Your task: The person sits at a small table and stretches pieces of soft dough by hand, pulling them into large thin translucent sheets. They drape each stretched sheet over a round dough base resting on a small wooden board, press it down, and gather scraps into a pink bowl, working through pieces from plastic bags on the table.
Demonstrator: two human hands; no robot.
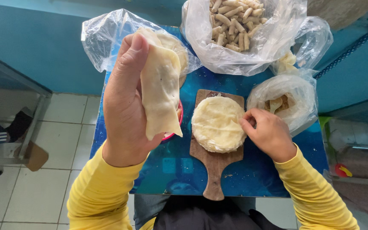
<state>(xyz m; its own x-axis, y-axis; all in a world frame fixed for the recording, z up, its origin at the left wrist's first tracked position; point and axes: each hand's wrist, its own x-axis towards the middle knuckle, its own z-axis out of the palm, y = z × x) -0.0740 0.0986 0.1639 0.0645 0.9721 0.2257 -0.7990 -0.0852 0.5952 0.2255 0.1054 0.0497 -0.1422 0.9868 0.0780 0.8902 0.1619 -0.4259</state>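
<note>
Left hand (124, 102) raised nearest the lens, fingers clamped on a limp dough sheet (160, 83). Right hand (267, 132) pinches the rim of the wrapper stack (218, 123) on a wooden board (214, 170). Blue bench (256, 179) bare at its near edge; bags (243, 30) crowd the far edge.

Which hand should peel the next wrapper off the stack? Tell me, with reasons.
Right, probably. The right hand already has its fingers at the edge of the stack on the board. The left hand is raised, holding a wrapper.
</note>
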